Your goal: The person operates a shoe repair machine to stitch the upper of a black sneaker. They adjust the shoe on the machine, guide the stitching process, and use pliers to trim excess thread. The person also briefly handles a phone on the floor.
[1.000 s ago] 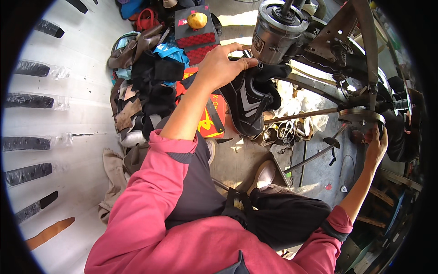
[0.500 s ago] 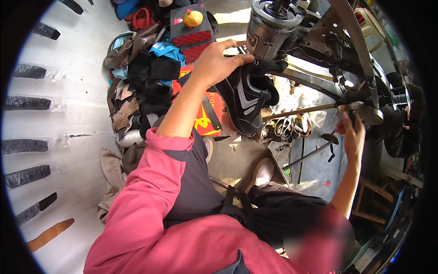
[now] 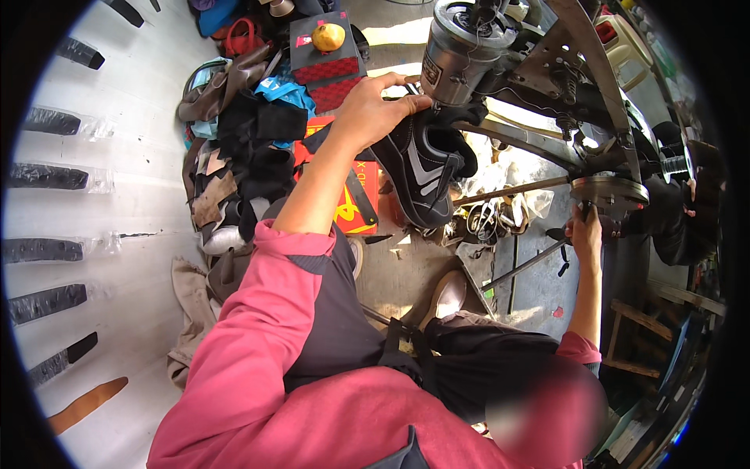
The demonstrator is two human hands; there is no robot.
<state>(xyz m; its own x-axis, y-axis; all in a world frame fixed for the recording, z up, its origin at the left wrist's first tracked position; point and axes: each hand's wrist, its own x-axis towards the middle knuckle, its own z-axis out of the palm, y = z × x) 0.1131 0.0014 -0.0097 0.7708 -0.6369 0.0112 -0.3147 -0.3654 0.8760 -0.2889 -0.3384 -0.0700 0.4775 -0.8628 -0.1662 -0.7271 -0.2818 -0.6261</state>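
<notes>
My left hand (image 3: 376, 111) is closed on the upper edge of a black shoe (image 3: 420, 178) with grey stripes and laces. The shoe hangs tilted, its toe toward me, close below the silver cylindrical head (image 3: 447, 82) of a metal machine that looks like a shoe-stitching machine. Part of the shoe lies hidden behind the hand and the machine head. Over on the right, my right hand (image 3: 584, 234) wraps round the crank handle below a metal handwheel (image 3: 617, 190). Its fingers are partly hidden from view.
A yellowish round fruit (image 3: 328, 37) rests on stacked dark boxes (image 3: 312, 59). Cloth and leather scraps (image 3: 269, 117) are heaped at left, beside a red-and-yellow box (image 3: 366, 187). Wrapped dark strips (image 3: 47, 176) line the white surface. A metal rod (image 3: 522, 268) slants below the machine.
My right hand has swung left and slightly down, and its fingers now wrap the crank handle. The shoe and my left hand hold nearly the same place.
</notes>
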